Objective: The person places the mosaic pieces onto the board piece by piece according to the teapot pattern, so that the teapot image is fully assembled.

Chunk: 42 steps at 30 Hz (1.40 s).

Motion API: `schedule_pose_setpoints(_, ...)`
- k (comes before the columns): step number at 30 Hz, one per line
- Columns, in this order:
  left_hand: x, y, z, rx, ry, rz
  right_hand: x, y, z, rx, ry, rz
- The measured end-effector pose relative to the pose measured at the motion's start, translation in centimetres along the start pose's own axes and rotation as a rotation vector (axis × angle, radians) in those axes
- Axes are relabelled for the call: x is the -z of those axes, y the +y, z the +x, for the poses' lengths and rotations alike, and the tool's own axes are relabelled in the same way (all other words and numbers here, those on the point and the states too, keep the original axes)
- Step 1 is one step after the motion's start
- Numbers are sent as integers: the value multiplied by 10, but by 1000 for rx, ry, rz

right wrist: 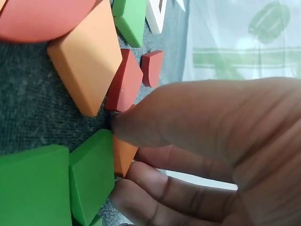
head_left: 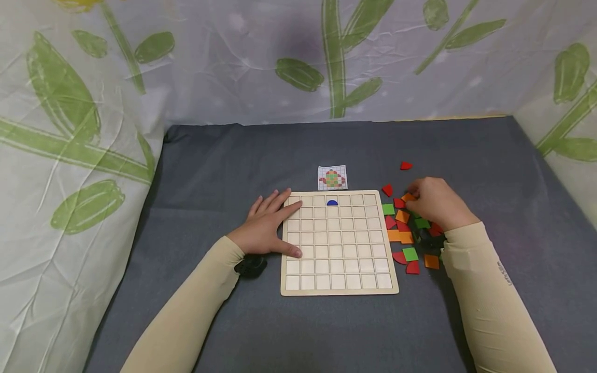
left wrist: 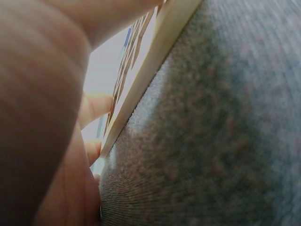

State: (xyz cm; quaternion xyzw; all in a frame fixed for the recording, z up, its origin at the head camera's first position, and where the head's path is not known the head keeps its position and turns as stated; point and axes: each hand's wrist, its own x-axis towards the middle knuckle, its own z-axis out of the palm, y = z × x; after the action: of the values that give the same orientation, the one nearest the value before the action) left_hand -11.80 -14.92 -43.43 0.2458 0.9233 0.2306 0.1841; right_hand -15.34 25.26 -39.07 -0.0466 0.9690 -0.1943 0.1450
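Note:
A wooden grid board (head_left: 340,295) lies on the dark cloth, with a blue half-round piece (head_left: 332,203) in its top row. The left hand (head_left: 263,228) rests on the board's left edge, fingers spread and thumb on the lower cells; in the left wrist view its fingers (left wrist: 96,107) touch the board's side (left wrist: 141,80). Right of the board, the right hand (head_left: 436,202) reaches into the loose pieces. In the right wrist view the right hand (right wrist: 188,141) has its thumb and fingers around an orange piece (right wrist: 124,153), beside a green piece (right wrist: 94,176).
A small printed pattern card (head_left: 332,177) lies just above the board. Red, green and orange pieces (head_left: 407,237) are scattered along the board's right side, with one red piece (head_left: 406,166) farther back. A leaf-patterned cloth (head_left: 233,62) hangs behind.

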Motion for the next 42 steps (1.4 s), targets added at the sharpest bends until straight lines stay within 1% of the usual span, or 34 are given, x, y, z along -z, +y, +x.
schedule_pose_setpoints(4,0,-1,1,-5,3,0,-1,2,1,-3,26,3)
schedule_pose_setpoints(11,-1,-1,1,-8,5,-4,-2,7,0,8,54,43)
schedule_pose_setpoints(18,0,0,0,-1,-3,0,0,10,-1,14,78,33)
schedule_pose_setpoints(21,0,0,1,-1,-5,7,2,9,-2,16,80,34)
schedule_pose_setpoints(27,0,1,0,9,-10,7,1,-8,-1,64,65,24)
schedule_pose_setpoints(33,2,3,1,36,-22,-1,-6,-26,3,136,41,6)
schedule_pose_setpoints(37,2,4,2,46,-29,-1,-11,-38,3,157,26,2)
schedule_pose_setpoints(42,0,2,2,47,-21,2,-17,-58,3,225,21,-4)
